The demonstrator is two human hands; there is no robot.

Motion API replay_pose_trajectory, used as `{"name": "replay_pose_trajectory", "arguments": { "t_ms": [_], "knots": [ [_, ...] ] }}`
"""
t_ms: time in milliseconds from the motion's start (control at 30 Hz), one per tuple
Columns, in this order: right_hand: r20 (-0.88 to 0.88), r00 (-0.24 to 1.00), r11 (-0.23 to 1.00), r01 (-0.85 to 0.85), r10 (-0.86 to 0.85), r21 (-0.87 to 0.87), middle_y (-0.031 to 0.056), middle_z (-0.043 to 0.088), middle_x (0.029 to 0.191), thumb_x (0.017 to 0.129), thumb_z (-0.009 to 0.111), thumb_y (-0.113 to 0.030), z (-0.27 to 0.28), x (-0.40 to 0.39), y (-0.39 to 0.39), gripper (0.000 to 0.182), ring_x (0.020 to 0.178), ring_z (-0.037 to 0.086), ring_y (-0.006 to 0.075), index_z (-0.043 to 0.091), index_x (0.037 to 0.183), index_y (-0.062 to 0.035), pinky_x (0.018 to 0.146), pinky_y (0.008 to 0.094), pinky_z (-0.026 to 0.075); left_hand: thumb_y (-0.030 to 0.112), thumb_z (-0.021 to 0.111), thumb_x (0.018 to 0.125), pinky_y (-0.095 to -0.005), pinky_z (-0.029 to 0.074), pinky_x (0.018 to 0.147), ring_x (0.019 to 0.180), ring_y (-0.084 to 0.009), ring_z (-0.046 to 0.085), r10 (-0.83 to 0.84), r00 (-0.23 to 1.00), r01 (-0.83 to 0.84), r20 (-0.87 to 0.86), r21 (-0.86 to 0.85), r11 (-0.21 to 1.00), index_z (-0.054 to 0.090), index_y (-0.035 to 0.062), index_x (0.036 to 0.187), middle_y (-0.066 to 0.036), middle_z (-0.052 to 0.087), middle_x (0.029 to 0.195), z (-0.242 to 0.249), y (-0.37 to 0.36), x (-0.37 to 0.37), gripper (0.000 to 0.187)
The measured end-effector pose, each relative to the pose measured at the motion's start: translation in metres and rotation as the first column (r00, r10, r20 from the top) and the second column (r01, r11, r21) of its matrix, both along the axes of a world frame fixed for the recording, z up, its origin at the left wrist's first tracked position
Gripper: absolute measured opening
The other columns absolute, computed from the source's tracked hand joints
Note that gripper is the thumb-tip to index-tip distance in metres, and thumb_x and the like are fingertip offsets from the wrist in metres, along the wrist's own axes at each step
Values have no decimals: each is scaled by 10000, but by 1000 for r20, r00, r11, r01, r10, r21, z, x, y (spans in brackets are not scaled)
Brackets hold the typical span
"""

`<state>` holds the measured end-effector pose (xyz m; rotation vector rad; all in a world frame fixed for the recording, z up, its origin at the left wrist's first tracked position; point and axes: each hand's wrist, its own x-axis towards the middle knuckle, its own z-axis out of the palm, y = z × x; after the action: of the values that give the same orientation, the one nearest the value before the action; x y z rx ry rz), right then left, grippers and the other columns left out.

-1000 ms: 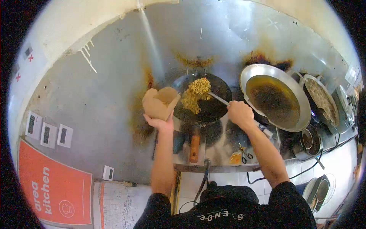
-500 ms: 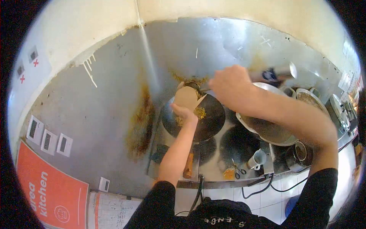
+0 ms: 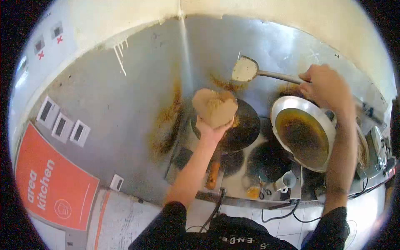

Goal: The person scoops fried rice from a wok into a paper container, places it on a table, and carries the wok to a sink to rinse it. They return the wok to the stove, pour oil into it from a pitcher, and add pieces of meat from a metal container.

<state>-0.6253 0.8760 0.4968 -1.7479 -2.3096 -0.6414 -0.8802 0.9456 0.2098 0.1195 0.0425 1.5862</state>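
Head view: the left hand [image 3: 216, 128] cups a brown folded-paper food container [image 3: 223, 114] from below, holding it above the left part of a round black wok [image 3: 248, 133]. Well to that hand's right, the right hand [image 3: 327, 85] grips a long-handled metal spatula [image 3: 245, 69]; its shaft runs sideways, the blade farther out than the container. The left hand is nearer the wok; a wide silver pan [image 3: 291, 102] of brown liquid lies below and left of the right hand.
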Motion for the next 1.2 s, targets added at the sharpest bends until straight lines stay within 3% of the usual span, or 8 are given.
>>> {"name": "replay_pose_trajectory", "arguments": {
  "t_ms": [333, 633, 767, 867, 967, 1100, 1167, 1200],
  "knots": [
    [-50, 998, 982, -56, 48, -179, 164, 675, 740, 775, 560, -117, -215, -26, 6, 130, 675, 689, 316, 668, 736, -56, 571, 399, 558, 451, 314, 926, -639, 324, 997, 1246, -390, 425, 50, 998, -49, -22, 73, 996, 423, 139, 1340, -137, 454, 1353, 10, -53, -1, 530],
    [-385, 881, 802, -9, -276, -597, 200, 672, 959, 823, 548, -145, -307, -45, 55, 196, 914, 660, 365, 661, 926, -22, 802, 432, 536, 465, 371, 914, -725, 210, 1012, 1323, -409, 323, 240, 968, -247, -73, -102, 964, 394, 127, 1374, -138, 399, 1413, 36, -175, 45, 572],
    [-489, 872, 958, -143, 3, -249, 228, 592, 1022, 787, 542, -97, -304, -30, 14, 305, 979, 593, 382, 544, 1070, 17, 821, 459, 493, 518, 467, 882, -726, 210, 1008, 1298, -384, 369, 174, 958, -209, -229, -137, 968, 415, 126, 1354, -116, 414, 1406, 24, -235, 86, 615],
    [-915, 309, 714, -699, 258, -35, 218, 544, 1172, 833, 608, -261, -277, 25, -56, 555, 1089, 539, 368, 443, 1286, 13, 881, 447, 460, 492, 536, 868, -679, 304, 996, 1243, -365, 449, 21, 941, -99, -338, -214, 972, 398, 116, 1352, -133, 420, 1393, 24, -275, 129, 628],
    [-818, -490, 441, -832, -301, 336, 228, 424, 1340, 750, 752, -374, -278, 115, -155, 937, 1236, 433, 352, 222, 1430, -6, 1011, 443, 365, 326, 633, 831, -523, 415, 995, 1214, -305, 482, -210, 866, 98, -454, -258, 961, 359, 84, 1362, -127, 452, 1353, 0, -319, 183, 645],
    [-963, 173, 669, -743, 208, 12, 213, 336, 1408, 510, 916, -379, -286, 247, -301, 1308, 1304, 348, 341, 81, 1449, -17, 1084, 403, 281, 511, 473, 918, -417, 456, 966, 1146, -242, 531, -257, 443, 336, -859, -107, 936, 430, 80, 1298, -101, 523, 1255, -22, -371, 300, 576],
    [-940, 329, 856, -509, 96, -90, 212, 370, 1374, 532, 907, -316, -311, 304, -383, 1205, 1273, 394, 332, 155, 1423, -11, 1064, 400, 317, 477, 461, 935, -399, 479, 942, 1130, -226, 541, -761, 608, 653, -226, -403, 641, 423, 74, 1293, -99, 532, 1227, -43, -407, 369, 541],
    [-933, 359, 905, -406, 29, -128, 211, 386, 1357, 533, 901, -289, -322, 335, -423, 1172, 1257, 412, 329, 176, 1412, -13, 1053, 400, 332, 459, 450, 942, -397, 486, 932, 1127, -224, 543, -765, 567, 672, -305, -366, 644, 424, 71, 1290, -101, 532, 1225, -69, -428, 404, 522]
  ]
}}
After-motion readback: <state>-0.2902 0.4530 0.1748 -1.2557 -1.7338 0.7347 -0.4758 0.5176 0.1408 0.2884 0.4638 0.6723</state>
